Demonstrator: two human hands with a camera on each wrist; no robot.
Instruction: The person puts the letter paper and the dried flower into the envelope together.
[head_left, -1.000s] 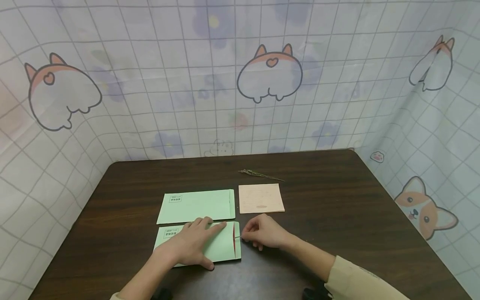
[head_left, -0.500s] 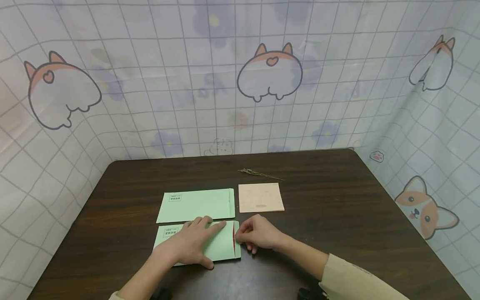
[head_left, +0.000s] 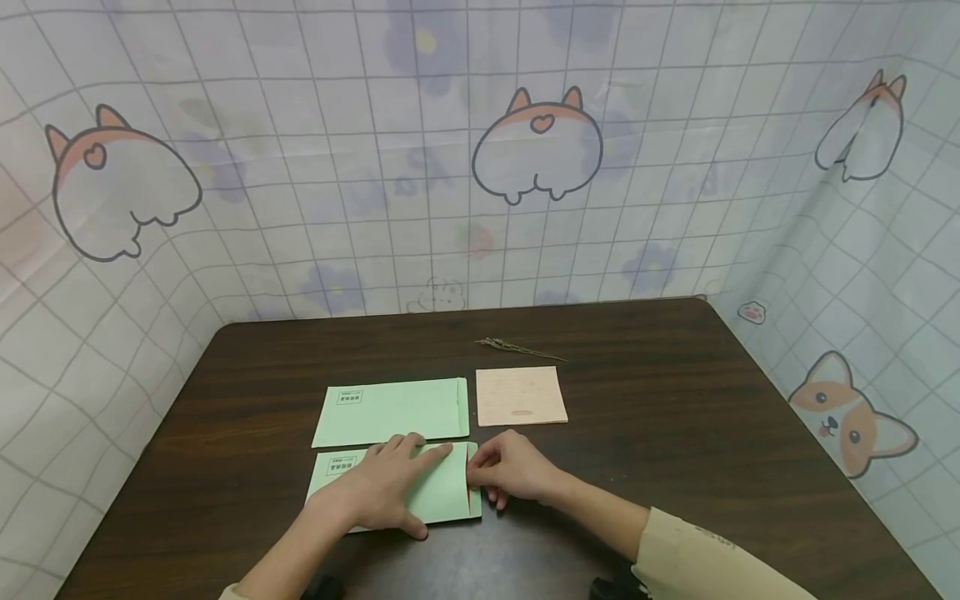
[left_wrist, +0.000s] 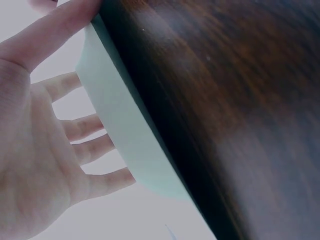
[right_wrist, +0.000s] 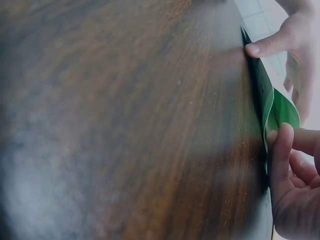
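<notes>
Flat on the dark table lies a light green envelope (head_left: 446, 500), its mouth at the right end bulging apart over a red edge. My left hand (head_left: 378, 492) rests spread across it; the left wrist view shows the thumb along its near side. At the mouth, my right hand (head_left: 517, 469) has curled fingers, thumb and index together at the opening. They pinch a thin stem, seen earlier but hidden now. In the right wrist view the thumb (right_wrist: 282, 142) lies against the envelope's raised lip, with green inside showing.
A second green envelope (head_left: 405, 412) lies just behind the first. To its right is a beige square card (head_left: 521, 396), and behind that a dried sprig (head_left: 517, 347). A patterned cloth (head_left: 450, 167) hangs beyond the table's back edge.
My right hand has moved a little left, up to the envelope's mouth, and the thin stem between fingers and envelope has gone out of sight. The left hand has stayed put.
</notes>
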